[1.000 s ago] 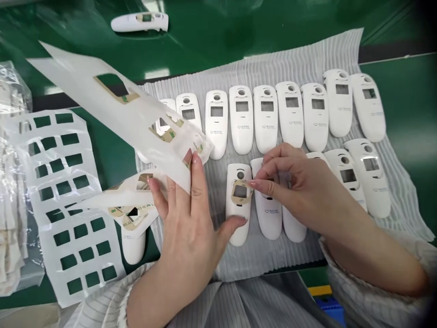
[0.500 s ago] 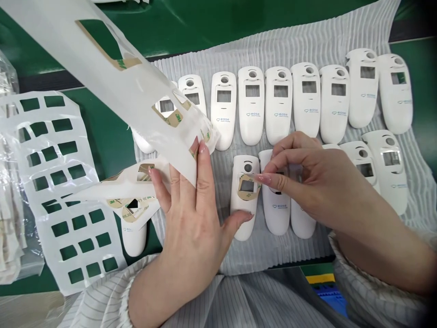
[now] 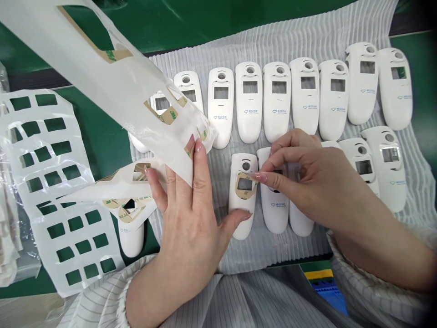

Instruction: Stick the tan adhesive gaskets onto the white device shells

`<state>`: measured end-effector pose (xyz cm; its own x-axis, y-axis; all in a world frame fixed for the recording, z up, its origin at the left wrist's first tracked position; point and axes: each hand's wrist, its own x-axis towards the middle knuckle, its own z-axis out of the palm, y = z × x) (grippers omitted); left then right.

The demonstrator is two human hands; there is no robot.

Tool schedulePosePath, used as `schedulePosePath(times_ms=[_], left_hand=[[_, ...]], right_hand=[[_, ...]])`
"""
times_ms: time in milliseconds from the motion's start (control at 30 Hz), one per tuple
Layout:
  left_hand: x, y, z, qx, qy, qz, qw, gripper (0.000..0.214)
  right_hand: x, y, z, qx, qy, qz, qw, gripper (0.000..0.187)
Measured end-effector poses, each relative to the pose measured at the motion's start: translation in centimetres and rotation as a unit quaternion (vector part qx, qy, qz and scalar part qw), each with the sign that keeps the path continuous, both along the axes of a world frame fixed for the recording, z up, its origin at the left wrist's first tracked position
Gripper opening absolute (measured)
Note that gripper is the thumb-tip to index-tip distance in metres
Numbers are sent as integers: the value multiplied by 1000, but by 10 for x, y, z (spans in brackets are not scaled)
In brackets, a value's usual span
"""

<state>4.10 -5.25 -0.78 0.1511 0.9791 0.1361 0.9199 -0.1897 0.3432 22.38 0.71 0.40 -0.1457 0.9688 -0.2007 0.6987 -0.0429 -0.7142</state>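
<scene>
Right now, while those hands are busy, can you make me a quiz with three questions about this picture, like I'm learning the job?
1. Which hand has its fingertips at the edge of the tan sticker that goes around the window of a white casing?

2. True or false: in the picture, that casing's round hole is below its window.

3. What lies under the rows of casings?
A) a wooden board
B) a pale ridged sheet
C) a blue towel

Key:
1. The right hand.
2. False: the round hole is above the window.
3. B.
</scene>
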Motion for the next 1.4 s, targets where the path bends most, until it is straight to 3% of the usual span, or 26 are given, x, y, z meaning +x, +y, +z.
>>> schedulePosePath(times_ms=[167, 333, 1000, 1067, 1267, 1400], left_hand=[[0, 0, 0, 4, 4, -4, 1000, 117], [0, 0, -1, 7, 13, -3, 1000, 121], [-2, -1, -3, 14, 7, -4, 1000, 116], [-2, -1, -3, 14, 12, -3, 1000, 117], [-2, -1, -5, 31, 21, -11, 999, 120], [-3, -2, -8, 30, 14, -10, 999, 119]], right_hand=[[0, -1, 0, -4, -9, -1, 1000, 14], [0, -3, -1, 8, -13, 3, 1000, 10], [-4, -7, -9, 84, -64, 12, 994, 9], [-2, -7, -10, 85, -73, 14, 994, 17], [1, 4, -11, 119, -129, 74, 982, 27], [-6, 20, 1, 77, -174, 117, 975, 32]])
